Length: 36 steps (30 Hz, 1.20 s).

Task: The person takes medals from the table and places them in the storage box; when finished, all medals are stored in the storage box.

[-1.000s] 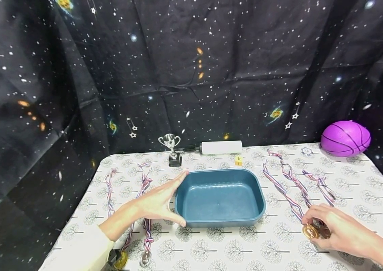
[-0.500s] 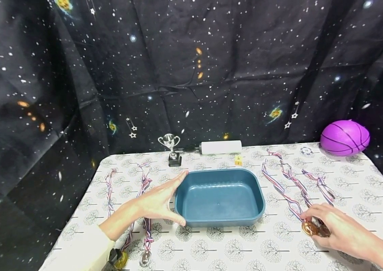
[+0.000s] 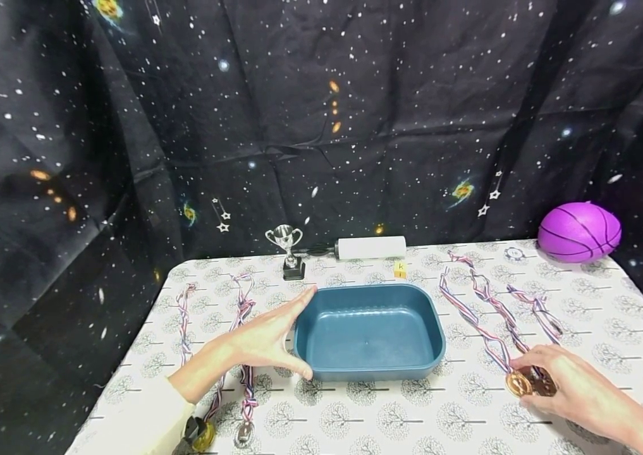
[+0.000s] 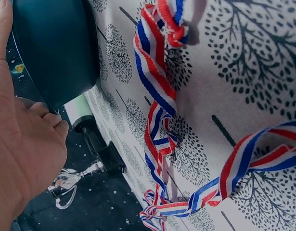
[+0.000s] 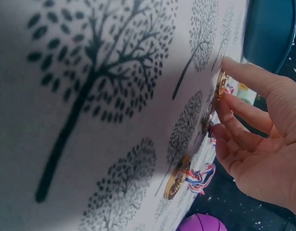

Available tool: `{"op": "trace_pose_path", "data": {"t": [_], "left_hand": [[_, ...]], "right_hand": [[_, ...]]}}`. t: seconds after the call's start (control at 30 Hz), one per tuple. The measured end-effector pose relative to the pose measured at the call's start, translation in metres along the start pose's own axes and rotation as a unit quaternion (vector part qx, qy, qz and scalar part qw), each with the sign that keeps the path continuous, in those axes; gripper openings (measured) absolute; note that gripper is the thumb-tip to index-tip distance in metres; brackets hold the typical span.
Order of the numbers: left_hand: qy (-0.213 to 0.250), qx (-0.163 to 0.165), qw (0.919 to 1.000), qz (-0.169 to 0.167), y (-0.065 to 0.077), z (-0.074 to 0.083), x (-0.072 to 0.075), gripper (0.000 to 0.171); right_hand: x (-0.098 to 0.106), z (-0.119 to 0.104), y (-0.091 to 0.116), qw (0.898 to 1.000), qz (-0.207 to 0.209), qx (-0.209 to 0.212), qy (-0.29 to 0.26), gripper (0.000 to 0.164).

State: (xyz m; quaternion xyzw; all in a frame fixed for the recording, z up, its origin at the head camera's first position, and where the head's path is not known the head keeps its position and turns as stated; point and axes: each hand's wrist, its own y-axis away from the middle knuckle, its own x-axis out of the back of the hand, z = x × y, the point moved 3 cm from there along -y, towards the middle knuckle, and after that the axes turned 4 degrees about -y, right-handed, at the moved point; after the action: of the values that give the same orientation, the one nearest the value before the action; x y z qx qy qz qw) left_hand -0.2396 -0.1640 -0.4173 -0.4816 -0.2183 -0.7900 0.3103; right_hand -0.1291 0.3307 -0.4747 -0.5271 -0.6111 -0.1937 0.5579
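A blue plastic bin (image 3: 369,375) stands mid-table; my left hand (image 3: 261,338) grips its left end, thumb at the near corner and fingers at the far one. At the right, my right hand (image 3: 574,388) pinches a gold medal (image 3: 518,383) by its edges, thumb and index finger on opposite sides, close over the cloth. A darker medal (image 3: 543,384) lies under its fingers, partly hidden. Striped ribbons (image 3: 471,316) trail from the medals toward the back. In the right wrist view, another gold medal (image 5: 177,178) lies beside the hand.
Left of the bin lie a silver medal (image 3: 244,434) and a gold medal (image 3: 204,436) with ribbons, near my left sleeve. Along the back stand a small trophy (image 3: 293,253), a white cylinder (image 3: 371,247), a yellow letter block (image 3: 400,270), a poker chip (image 3: 514,254) and a purple ball (image 3: 580,232).
The pinched gold medal has shifted slightly up and left in the head view, and its ribbon has moved a little. My left hand and the bin have stayed put.
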Motion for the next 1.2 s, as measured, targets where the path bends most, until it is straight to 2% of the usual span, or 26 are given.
{"op": "trace_pose_path", "data": {"t": [0.23, 0.33, 0.53, 0.83, 1.03, 1.2], "left_hand": [[0.005, -0.001, 1.0, 0.001, 0.0, 0.002, 0.001, 0.15], [0.009, 0.0, 1.0, 0.0, 0.0, 0.002, 0.001, 0.15], [0.004, 0.002, 1.0, -0.001, 0.0, 0.002, 0.0, 0.151], [-0.001, 0.0, 1.0, -0.001, 0.0, 0.002, 0.0, 0.15], [-0.004, 0.003, 1.0, -0.002, 0.001, 0.003, 0.001, 0.15], [-0.006, 0.002, 1.0, -0.002, 0.001, 0.004, 0.002, 0.151]], "right_hand": [[-0.002, -0.004, 0.0, 1.0, 0.03, -0.004, -0.003, 0.047], [-0.003, -0.004, 0.001, 0.999, 0.026, -0.017, -0.011, 0.045], [-0.004, -0.003, 0.003, 0.998, 0.016, -0.045, -0.04, 0.051], [-0.003, -0.002, 0.003, 0.993, 0.056, -0.049, -0.091, 0.054], [0.009, -0.005, -0.006, 0.983, 0.059, -0.059, -0.163, 0.051], [0.026, -0.008, -0.021, 0.967, 0.021, -0.119, -0.225, 0.042]]}}
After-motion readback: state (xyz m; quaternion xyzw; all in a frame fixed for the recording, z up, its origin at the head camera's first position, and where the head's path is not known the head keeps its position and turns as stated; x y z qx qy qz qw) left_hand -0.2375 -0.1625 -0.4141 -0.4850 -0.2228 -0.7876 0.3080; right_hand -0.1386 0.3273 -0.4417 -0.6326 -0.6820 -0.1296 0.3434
